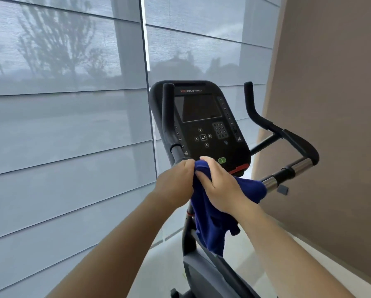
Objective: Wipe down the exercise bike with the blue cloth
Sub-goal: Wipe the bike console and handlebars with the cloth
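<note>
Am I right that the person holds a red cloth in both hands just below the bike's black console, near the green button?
Not quite: the cloth is blue, not red, as the head view shows. The rest holds: the left hand and right hand both grip it just below the black console, near the green button.

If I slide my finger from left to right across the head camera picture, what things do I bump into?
Window blinds → left hand → blue cloth → chrome handlebar grip → brown wall.
</note>
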Available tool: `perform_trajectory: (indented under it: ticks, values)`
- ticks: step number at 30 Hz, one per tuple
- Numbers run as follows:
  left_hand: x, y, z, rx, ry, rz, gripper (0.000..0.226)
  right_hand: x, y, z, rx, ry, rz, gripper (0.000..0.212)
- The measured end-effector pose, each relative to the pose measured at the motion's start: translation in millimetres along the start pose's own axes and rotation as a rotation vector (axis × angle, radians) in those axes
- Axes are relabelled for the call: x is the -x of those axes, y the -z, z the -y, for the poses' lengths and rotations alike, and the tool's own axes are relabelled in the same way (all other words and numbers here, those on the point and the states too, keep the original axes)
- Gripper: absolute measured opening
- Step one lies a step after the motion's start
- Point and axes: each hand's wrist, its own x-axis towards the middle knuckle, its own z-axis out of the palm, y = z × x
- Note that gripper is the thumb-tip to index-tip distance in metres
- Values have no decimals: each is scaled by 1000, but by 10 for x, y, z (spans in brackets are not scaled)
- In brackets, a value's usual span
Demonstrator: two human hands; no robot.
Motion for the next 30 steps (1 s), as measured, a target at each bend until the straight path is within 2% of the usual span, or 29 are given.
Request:
perform_trajectory:
  ticks: [6,9,16,19,21,23,25,28,30]
  values:
    - [154,-45,-65,-48,-32,-6,15,259,-85,-100,105,31,-62,51]
    - [157,-68,-87,-57,-12,-10,13,287,6,-132,77,50,-32,50]
    - [44,-41,-217,120,-42,-45,57,285,273,-298,-146,27,27,49]
    - [7,-69,-310,141,-12,-85,59,234,408,-390,-114,108,1,43]
    - [2,-107,-368,178,23,-122,54,243,488,-442,-76,145,-22,45]
    - [10,-142,-418,205,40,-153,53,294,529,-496,-94,133,26,51]
    - [15,-176,-457,190,11,-142,57,348,535,-537,-135,100,92,53]
    - [36,-189,-527,231,-95,-82,64,348,557,-577,-186,96,94,39]
    - [54,-189,-578,231,-152,-75,62,322,597,-591,-178,116,84,34]
